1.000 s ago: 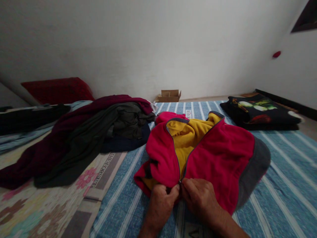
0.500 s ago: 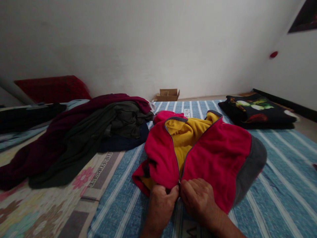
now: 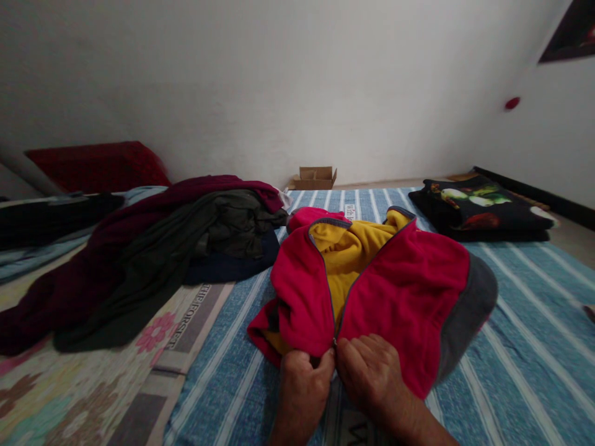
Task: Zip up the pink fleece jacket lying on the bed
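Observation:
A pinkish-red fleece jacket (image 3: 400,291) with grey panels and a yellow lining lies on the blue striped bedsheet (image 3: 223,371). Its front zipper (image 3: 335,342) is joined near the hem and spreads into a V above, showing the yellow inside. My left hand (image 3: 304,384) pinches the hem just left of the zipper's lower end. Close against it, my right hand (image 3: 372,375) is closed at the zipper on the other side. The fingertips of both hands are partly hidden, so I cannot tell whether the right one grips the slider or only the cloth.
To the left, a maroon garment (image 3: 83,266) and a dark olive one (image 3: 153,272) lie heaped over a floral sheet (image 3: 51,402). A folded black cloth with a printed pattern (image 3: 478,210) sits at the back right. A small cardboard box (image 3: 315,183) stands by the wall.
Hands and jacket hold almost the same pose. The view has shifted very slightly.

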`<state>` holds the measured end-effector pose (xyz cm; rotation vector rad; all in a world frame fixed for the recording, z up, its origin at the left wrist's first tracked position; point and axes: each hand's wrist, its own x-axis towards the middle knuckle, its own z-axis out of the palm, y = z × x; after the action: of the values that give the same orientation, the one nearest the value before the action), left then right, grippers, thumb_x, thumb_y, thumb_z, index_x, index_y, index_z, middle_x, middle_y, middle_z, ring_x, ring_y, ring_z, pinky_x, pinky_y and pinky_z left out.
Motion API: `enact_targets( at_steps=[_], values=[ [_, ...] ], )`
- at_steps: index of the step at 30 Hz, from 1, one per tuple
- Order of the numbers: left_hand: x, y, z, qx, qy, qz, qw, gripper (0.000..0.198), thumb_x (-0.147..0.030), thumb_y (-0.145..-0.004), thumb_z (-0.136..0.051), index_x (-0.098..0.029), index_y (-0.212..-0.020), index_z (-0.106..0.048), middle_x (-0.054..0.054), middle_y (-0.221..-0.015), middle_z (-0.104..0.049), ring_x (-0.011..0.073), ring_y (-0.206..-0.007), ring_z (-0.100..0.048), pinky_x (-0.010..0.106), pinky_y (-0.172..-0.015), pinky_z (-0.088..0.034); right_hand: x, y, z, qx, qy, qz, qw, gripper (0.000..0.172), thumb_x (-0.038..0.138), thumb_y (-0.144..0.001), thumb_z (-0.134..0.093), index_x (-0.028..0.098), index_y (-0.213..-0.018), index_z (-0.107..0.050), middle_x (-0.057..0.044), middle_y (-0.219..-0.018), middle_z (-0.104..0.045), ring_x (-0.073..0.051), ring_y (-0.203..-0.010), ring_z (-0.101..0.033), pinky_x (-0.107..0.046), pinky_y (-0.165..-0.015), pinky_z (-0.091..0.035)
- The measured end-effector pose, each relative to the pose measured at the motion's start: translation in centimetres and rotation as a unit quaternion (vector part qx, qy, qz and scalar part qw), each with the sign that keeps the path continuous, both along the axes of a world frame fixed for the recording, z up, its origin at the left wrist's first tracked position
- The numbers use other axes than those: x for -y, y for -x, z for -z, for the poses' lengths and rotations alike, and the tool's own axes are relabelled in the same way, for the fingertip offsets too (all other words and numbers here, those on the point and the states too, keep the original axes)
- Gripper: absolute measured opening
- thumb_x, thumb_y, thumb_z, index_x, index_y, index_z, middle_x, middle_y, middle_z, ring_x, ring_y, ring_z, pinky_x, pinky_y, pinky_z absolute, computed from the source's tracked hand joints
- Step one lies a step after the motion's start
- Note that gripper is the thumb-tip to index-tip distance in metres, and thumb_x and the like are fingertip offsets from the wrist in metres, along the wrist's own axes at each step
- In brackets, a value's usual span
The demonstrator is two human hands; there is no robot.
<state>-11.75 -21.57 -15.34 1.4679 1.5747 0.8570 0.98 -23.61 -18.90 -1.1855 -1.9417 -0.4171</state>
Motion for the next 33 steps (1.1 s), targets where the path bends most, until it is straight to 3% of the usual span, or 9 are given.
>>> enact_targets(
  at_steps=[11, 14, 18, 24, 28, 33],
  values=[
    [-0.1, -0.2, 0.4, 0.039, 0.028, 0.009, 0.999, 0.037, -0.039, -0.063, -0.055, -0.022, -0.039, -0.032, -0.005, -0.042, -0.027, 0.0086, -0.042, -0.028, 0.024, -0.043, -0.024, 0.1, 0.2, -0.1, -0.024, 0.035, 0.028, 0.999, 0.023, 0.012, -0.087, -0.04, 0.02, -0.066, -0.046, 0.003, -0.052, -0.044, -0.013, -0.048, -0.038, -0.03, -0.051, -0.023],
    [0.1, -0.3, 0.2, 0.091, 0.061, 0.016, 0.994, 0.037, -0.039, -0.064, -0.053, -0.022, -0.041, -0.031, -0.006, -0.042, -0.025, 0.0078, -0.041, -0.025, 0.023, -0.041, -0.024, 0.1, 0.2, -0.2, -0.056, 0.062, 0.012, 0.996, 0.023, 0.013, -0.087, -0.04, 0.02, -0.066, -0.046, 0.003, -0.052, -0.045, -0.012, -0.047, -0.04, -0.029, -0.05, -0.024],
    [0.3, -0.3, -0.3, 0.099, 0.042, 0.005, 0.994, 0.038, -0.04, -0.062, -0.055, -0.022, -0.039, -0.031, -0.006, -0.041, -0.025, 0.0073, -0.041, -0.025, 0.023, -0.041, -0.024, 0.2, 0.1, -0.5, -0.111, 0.109, -0.007, 0.988, 0.019, 0.015, -0.088, -0.042, 0.019, -0.071, -0.048, 0.003, -0.053, -0.047, -0.01, -0.046, -0.043, -0.026, -0.049, -0.025],
    [0.6, -0.2, 0.2, 0.156, 0.048, -0.016, 0.986, 0.036, -0.045, -0.065, -0.056, -0.019, -0.044, -0.042, -0.004, -0.042, -0.037, 0.0097, -0.044, -0.036, 0.022, -0.047, -0.031, 0.1, 0.1, -1.3, -0.174, 0.153, -0.041, 0.972, 0.017, 0.014, -0.085, -0.043, 0.02, -0.07, -0.046, 0.003, -0.054, -0.05, -0.008, -0.046, -0.046, -0.021, -0.047, -0.027],
    [0.7, -0.3, 0.6, 0.18, 0.043, -0.033, 0.982, 0.036, -0.046, -0.067, -0.056, -0.019, -0.047, -0.044, -0.003, -0.044, -0.042, 0.0108, -0.047, -0.04, 0.022, -0.049, -0.033, 0.0, 0.1, -1.6, -0.191, 0.166, -0.055, 0.966, 0.015, 0.014, -0.085, -0.041, 0.02, -0.072, -0.046, 0.003, -0.056, -0.052, -0.008, -0.047, -0.048, -0.019, -0.048, -0.029],
    [0.3, -0.3, 0.8, 0.168, 0.053, -0.005, 0.984, 0.038, -0.045, -0.066, -0.058, -0.019, -0.044, -0.041, -0.005, -0.043, -0.037, 0.0093, -0.045, -0.035, 0.022, -0.046, -0.03, 0.1, -0.1, -0.7, -0.174, 0.192, -0.048, 0.965, 0.011, 0.016, -0.087, -0.04, 0.02, -0.078, -0.045, 0.003, -0.057, -0.051, -0.008, -0.047, -0.048, -0.02, -0.047, -0.027]
  ],
)
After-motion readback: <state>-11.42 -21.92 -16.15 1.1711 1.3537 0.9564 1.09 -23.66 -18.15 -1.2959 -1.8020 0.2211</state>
